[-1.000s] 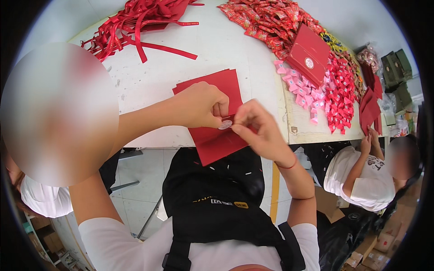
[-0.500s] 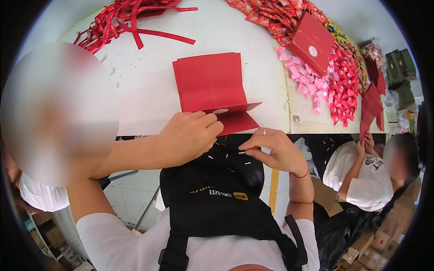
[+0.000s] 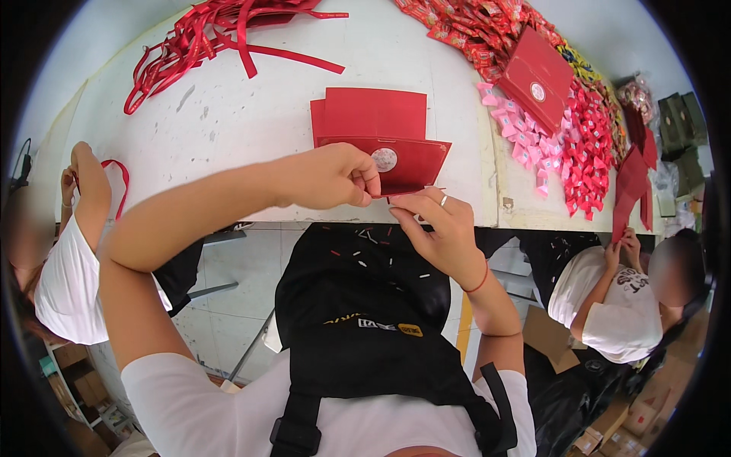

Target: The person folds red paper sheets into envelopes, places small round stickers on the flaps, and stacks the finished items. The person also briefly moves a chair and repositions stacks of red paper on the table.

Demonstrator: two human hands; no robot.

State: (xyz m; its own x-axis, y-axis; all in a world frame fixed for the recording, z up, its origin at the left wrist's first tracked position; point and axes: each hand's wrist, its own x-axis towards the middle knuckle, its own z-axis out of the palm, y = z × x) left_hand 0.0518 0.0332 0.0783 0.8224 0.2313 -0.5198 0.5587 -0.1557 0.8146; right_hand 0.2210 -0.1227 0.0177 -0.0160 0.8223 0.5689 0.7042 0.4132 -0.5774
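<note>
A red cardboard folding box (image 3: 415, 156) stands partly folded near the table's front edge. Its front panel is raised and bears a round pale sticker (image 3: 384, 159), while more flat red panels spread out behind it. My left hand (image 3: 346, 177) is closed at the near edge, its thumb and fingertips pinching the cardboard. Close beside it, my right hand (image 3: 440, 227) pinches the same near edge from the right, with a ring on one finger. What lies between the fingertips is partly hidden.
Red ribbons (image 3: 244, 34) lie in a tangle at the far left. On the right, a closed red box (image 3: 537, 76) rests among pink pieces (image 3: 525, 129), red pieces (image 3: 586, 152) and red packets (image 3: 480, 38). People sit on both sides, the right one holding red cardboard (image 3: 630, 179).
The box's front panel now stands up, showing its sticker. My left hand has shifted right along the edge, and my right hand has moved up to the cardboard beside it.
</note>
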